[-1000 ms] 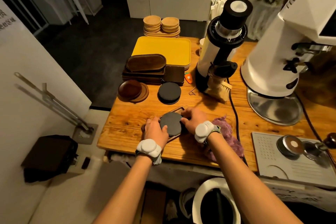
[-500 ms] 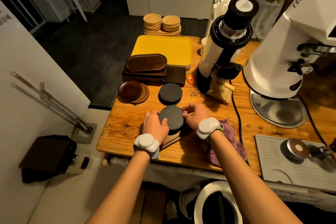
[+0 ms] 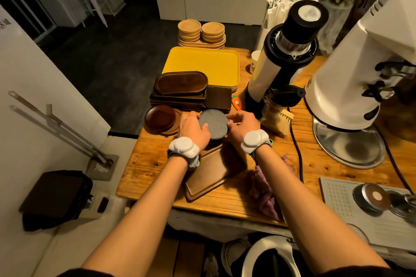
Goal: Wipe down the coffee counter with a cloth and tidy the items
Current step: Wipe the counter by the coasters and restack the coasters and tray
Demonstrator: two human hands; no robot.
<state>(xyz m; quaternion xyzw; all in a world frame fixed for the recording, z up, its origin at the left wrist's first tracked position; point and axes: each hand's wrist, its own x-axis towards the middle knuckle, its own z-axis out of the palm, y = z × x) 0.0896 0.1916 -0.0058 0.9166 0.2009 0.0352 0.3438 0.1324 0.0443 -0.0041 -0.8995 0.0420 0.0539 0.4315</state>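
Both hands on the grey round disc: left hand curls round its left rim, thumb on top; right hand pinches its right rim. We place the disc toward the left side of the counter, just in front of the stacked dark wooden trays, beside the brown saucers. We cannot tell if it rests on anything. Purple cloth lies bunched at the front edge, beside the right forearm, neither hand on it. Wooden board near the front edge, between the forearms. Yellow tray at the back edge, black-and-white grinder to its right.
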